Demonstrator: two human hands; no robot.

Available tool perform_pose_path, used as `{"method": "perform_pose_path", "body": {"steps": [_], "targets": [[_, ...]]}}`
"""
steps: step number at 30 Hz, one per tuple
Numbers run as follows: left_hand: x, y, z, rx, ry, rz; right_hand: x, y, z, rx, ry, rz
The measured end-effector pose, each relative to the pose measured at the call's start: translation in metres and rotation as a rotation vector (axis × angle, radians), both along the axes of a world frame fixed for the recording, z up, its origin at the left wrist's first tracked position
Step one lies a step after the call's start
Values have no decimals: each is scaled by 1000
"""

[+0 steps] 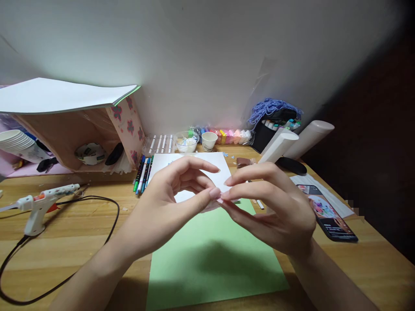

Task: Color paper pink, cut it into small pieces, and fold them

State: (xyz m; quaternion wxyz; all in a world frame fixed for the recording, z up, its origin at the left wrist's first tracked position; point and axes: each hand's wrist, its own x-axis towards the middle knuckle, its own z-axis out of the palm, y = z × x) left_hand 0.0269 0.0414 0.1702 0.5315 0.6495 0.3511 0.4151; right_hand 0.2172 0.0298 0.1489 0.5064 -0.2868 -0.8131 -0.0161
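Observation:
My left hand (pixel 177 196) and my right hand (pixel 270 203) meet above the green sheet (pixel 214 259). Between their fingertips is a small pale pink piece (pixel 220 200), mostly hidden, whose material I cannot make out. The left thumb and a finger pinch it from one side; the right thumb and fingers close on it from the other. Behind the hands lies white paper (pixel 210 164), overlapping the far end of the green sheet. Something whitish below the left hand is largely covered by it.
At left are a white glue gun (pixel 40 203) with a looping black cord and a pink box (pixel 125 129). Markers (pixel 142 175), a clear bowl (pixel 187 142), a paper cup (pixel 209 140) and colourful packets (pixel 230 136) line the back. A phone (pixel 327 211) and white bottles (pixel 308 140) are at right.

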Motion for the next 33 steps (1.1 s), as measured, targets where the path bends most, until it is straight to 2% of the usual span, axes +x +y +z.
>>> {"method": "perform_pose_path", "body": {"steps": [14,20,26,33], "targets": [[-3,6,2,52,34,76,0,1,0,67,-56,32],[-3,3,3,13,21,38,-1,3,-2,93,4,17],[0,3,2,-9,13,26,-1,1,-1,6,-36,-30],[0,4,0,3,0,61,0,0,-1,39,-75,-35]]}}
